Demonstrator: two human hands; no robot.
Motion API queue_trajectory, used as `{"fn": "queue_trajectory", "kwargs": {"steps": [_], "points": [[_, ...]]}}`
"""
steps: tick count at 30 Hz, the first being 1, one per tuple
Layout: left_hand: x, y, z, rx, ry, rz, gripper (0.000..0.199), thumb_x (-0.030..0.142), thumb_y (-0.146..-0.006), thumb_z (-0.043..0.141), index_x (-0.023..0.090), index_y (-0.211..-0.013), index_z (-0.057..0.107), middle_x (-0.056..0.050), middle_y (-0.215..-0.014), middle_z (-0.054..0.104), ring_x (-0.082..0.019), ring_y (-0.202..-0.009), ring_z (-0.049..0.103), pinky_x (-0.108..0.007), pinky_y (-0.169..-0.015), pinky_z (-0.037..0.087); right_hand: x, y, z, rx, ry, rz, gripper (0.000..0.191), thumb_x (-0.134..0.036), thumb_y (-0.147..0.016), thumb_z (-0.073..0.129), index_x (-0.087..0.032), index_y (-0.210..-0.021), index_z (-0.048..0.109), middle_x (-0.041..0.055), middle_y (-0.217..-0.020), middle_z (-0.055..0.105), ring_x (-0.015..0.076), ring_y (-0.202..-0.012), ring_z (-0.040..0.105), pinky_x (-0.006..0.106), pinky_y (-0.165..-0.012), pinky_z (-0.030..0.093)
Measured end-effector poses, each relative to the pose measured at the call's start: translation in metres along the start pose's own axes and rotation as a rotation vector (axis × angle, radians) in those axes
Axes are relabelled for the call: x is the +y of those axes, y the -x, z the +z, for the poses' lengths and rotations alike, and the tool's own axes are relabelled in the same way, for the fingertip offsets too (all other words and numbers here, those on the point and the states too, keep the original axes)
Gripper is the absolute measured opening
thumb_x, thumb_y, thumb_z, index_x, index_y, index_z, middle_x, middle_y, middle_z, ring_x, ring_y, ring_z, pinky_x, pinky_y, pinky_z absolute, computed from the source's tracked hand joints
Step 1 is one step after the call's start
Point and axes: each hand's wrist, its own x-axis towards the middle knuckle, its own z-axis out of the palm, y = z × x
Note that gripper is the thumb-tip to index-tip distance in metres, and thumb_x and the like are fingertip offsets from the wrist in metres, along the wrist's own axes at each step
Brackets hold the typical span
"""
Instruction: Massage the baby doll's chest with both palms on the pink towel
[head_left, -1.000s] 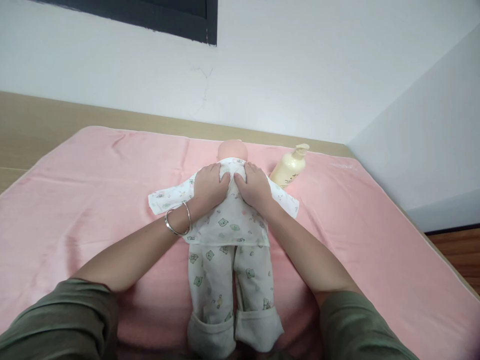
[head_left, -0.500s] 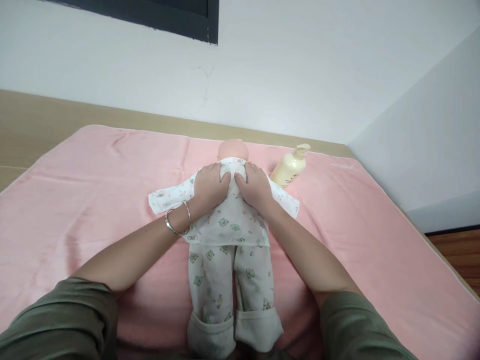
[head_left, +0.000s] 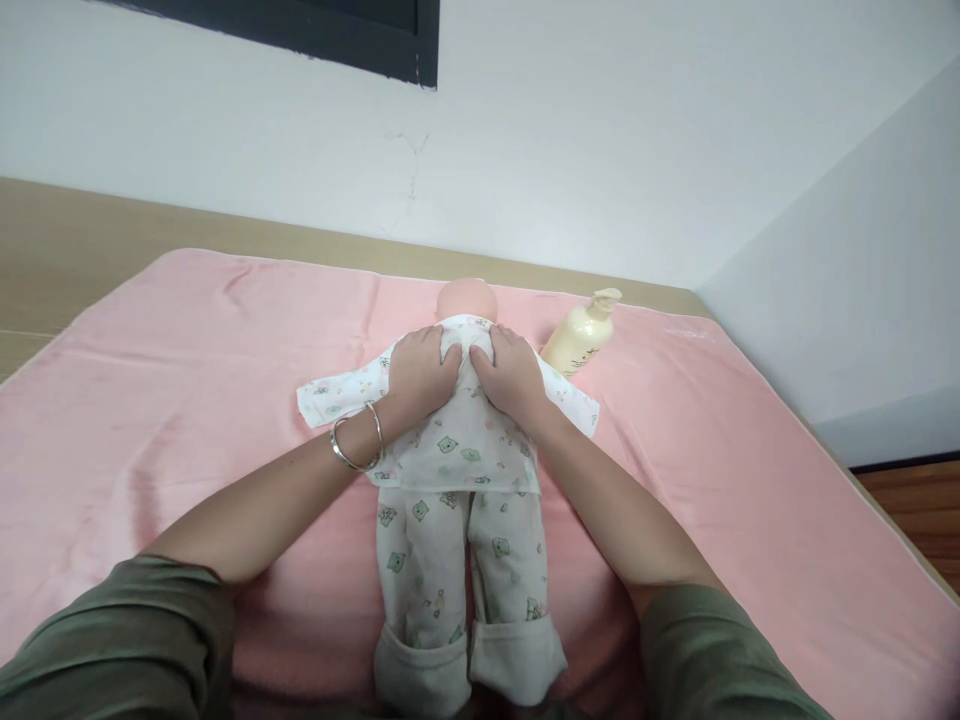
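A doll (head_left: 466, 300) in a white printed top (head_left: 457, 450) and matching trousers (head_left: 431, 570) lies on a pink mat (head_left: 262, 330), the back of its head showing. On the left of its upper back rests my left hand (head_left: 420, 370), thumb apart from the fingers. My right hand (head_left: 510, 370) lies on the other side of the upper back, its thumb close to the left one. Both hands press on the cloth with fingertips over the shoulders. The doll's sleeves spread out to each side.
A cream pump bottle (head_left: 581, 335) lies tilted on the mat, right of the doll's head. Behind the mat runs a wooden edge (head_left: 337, 245) against a white wall (head_left: 562, 130). A dark frame (head_left: 360, 40) is at the top.
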Motion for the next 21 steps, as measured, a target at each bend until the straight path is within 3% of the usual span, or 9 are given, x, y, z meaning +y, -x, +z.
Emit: {"fn": "queue_trajectory", "kwargs": {"steps": [8, 21], "points": [[0.0003, 0.0008, 0.0, 0.014, 0.014, 0.001, 0.039, 0.034, -0.095, 0.035, 0.015, -0.109, 0.065, -0.015, -0.111, 0.072, -0.032, -0.105, 0.065, -0.044, -0.096, 0.048, 0.0002, 0.0006, 0.0003, 0.013, -0.003, -0.006, 0.046, -0.041, -0.099, 0.041, -0.011, -0.126, 0.063, 0.0178, -0.131, 0.067, 0.0335, -0.126, 0.058, 0.047, -0.112, 0.041], [0.001, 0.0005, -0.0013, -0.001, -0.006, -0.001, 0.037, 0.034, -0.096, 0.035, 0.016, -0.104, 0.065, -0.014, -0.106, 0.072, -0.03, -0.101, 0.065, -0.043, -0.092, 0.049, -0.0005, 0.0003, -0.0006, -0.005, -0.001, 0.0, 0.048, -0.041, -0.099, 0.04, -0.009, -0.128, 0.062, 0.0188, -0.132, 0.066, 0.0341, -0.127, 0.057, 0.047, -0.112, 0.041]]}}
